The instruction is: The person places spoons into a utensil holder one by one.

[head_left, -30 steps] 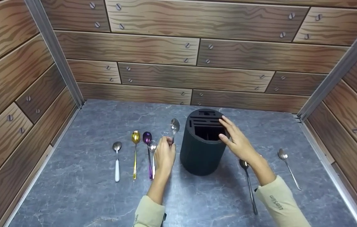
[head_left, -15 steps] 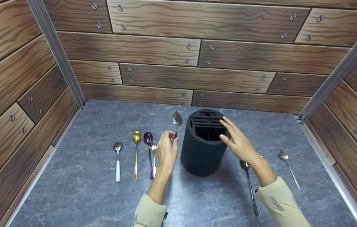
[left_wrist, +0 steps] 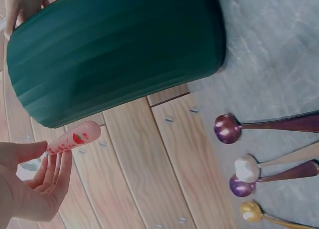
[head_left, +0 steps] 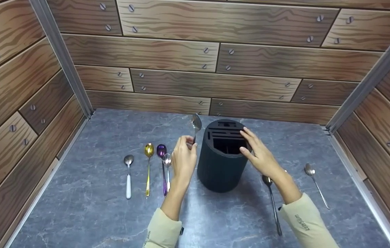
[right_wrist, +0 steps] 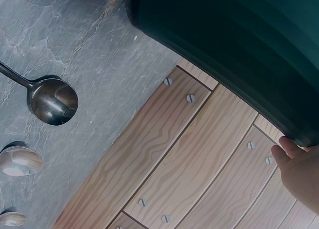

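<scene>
In the head view my left hand (head_left: 184,158) pinches a spoon (head_left: 196,122) by its handle, with the metal bowl upward, left of a dark green cylindrical utensil holder (head_left: 221,168). The left wrist view shows the spoon's pink handle (left_wrist: 75,138), printed with red fruit, its rounded end pointing toward the holder's side and apart from it. My right hand (head_left: 263,158) rests on the holder's right rim with extended fingers; the right wrist view shows its fingertips (right_wrist: 286,148) at the edge. The holder's top has narrow slots and one larger opening.
Left on the grey tabletop lie a white-handled spoon (head_left: 128,179), a gold spoon (head_left: 149,151), a purple spoon (head_left: 161,151) and a silver spoon (head_left: 167,161). On the right are a dark spoon (head_left: 273,203) and a small silver spoon (head_left: 315,182). Wood-patterned walls (head_left: 174,79) enclose the table.
My left hand has risen and moved slightly away from me and rightward, carrying the spoon up beside the holder's top. The right hand and the holder have stayed in place.
</scene>
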`<state>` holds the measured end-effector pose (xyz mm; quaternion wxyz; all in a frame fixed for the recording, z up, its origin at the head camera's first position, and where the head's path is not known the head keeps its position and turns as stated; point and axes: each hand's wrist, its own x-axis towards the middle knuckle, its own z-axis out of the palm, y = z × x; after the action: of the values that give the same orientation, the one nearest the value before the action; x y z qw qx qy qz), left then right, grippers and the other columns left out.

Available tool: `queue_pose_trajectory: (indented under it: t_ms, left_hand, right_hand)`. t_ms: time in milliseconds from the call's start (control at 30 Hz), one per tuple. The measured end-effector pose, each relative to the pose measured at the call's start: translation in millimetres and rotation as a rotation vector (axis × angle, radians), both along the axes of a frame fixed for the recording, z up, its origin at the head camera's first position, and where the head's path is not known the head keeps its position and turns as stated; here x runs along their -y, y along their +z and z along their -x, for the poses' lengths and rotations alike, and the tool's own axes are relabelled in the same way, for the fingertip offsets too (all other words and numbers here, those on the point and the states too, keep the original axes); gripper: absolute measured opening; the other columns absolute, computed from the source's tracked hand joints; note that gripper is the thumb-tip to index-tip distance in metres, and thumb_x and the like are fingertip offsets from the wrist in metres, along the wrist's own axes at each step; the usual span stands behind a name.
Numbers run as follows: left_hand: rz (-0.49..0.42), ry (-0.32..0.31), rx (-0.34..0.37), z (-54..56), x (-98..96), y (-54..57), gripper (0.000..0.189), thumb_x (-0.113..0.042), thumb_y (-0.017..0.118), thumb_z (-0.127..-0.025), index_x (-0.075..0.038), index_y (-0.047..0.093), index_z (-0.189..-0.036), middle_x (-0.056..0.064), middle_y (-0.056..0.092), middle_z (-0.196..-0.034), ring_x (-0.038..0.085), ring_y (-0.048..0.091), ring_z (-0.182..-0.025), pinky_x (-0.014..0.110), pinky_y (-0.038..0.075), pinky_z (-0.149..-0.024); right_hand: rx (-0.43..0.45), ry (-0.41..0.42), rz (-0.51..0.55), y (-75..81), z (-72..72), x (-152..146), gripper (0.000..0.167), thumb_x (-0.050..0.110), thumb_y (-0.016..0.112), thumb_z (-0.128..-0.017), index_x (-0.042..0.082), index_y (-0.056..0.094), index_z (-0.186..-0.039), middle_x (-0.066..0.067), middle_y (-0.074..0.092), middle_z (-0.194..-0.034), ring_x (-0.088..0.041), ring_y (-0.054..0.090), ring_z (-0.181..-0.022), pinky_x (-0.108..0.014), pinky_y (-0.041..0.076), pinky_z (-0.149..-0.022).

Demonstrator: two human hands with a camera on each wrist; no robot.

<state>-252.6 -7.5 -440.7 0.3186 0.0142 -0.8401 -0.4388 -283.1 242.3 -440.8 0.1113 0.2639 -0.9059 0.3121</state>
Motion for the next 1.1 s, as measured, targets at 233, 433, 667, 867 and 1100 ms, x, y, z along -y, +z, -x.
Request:
queue_pose_trajectory:
  t_ms: [233,433,667,867,1100]
  left_hand:
    - [-0.008,-0.008,-0.069,-1.6,-4.4,12.0,0.013,-0.007,0.069,-0.080,-0.007,0.060,-0.090,0.001,0.060,-0.084,0.014,0.059,-0.070,0.031,0.048,-0.061]
    - [-0.026,-0.020,-0.137,-1.7,-7.8,23.6,0.013,-0.007,0.069,-0.079,-0.008,0.061,-0.090,0.000,0.060,-0.085,0.015,0.061,-0.070,0.028,0.048,-0.060]
    - [-0.067,-0.078,-0.198,-1.6,-11.1,39.0,0.014,-0.005,0.069,-0.080,-0.006,0.061,-0.092,0.002,0.060,-0.085,0.013,0.060,-0.071,0.025,0.049,-0.063]
    - [-0.063,-0.101,-0.249,0.1,-15.4,51.2,0.014,-0.004,0.068,-0.080,-0.005,0.061,-0.091,0.002,0.059,-0.084,0.012,0.060,-0.070,0.023,0.049,-0.063]
    - [-0.080,-0.160,-0.295,2.7,-21.8,61.0,0.013,-0.002,0.067,-0.080,-0.003,0.060,-0.092,0.004,0.059,-0.085,0.012,0.059,-0.073,0.022,0.050,-0.065]
  right_hand:
    - [-0.009,0.006,0.004,-0.3,1.6,0,0.053,0.029,0.048,-0.096,0.013,0.032,-0.143,-0.002,0.021,-0.149,-0.027,0.021,-0.133,-0.054,0.024,-0.100]
    - [-0.017,0.010,0.006,-0.6,1.6,0,0.053,0.029,0.048,-0.095,0.013,0.032,-0.143,-0.002,0.022,-0.149,-0.026,0.021,-0.133,-0.052,0.024,-0.101]
    - [-0.020,0.012,0.005,-1.2,1.4,0,0.053,0.029,0.048,-0.096,0.012,0.031,-0.143,-0.003,0.021,-0.149,-0.028,0.021,-0.133,-0.056,0.024,-0.099]
    - [-0.021,0.015,0.005,-1.4,0.8,0,0.053,0.028,0.048,-0.096,0.011,0.031,-0.143,-0.004,0.022,-0.149,-0.028,0.021,-0.133,-0.054,0.023,-0.100]
    - [-0.032,0.017,0.011,-1.3,1.4,0,0.052,0.027,0.049,-0.095,0.010,0.033,-0.142,-0.004,0.023,-0.148,-0.027,0.022,-0.133,-0.053,0.023,-0.101]
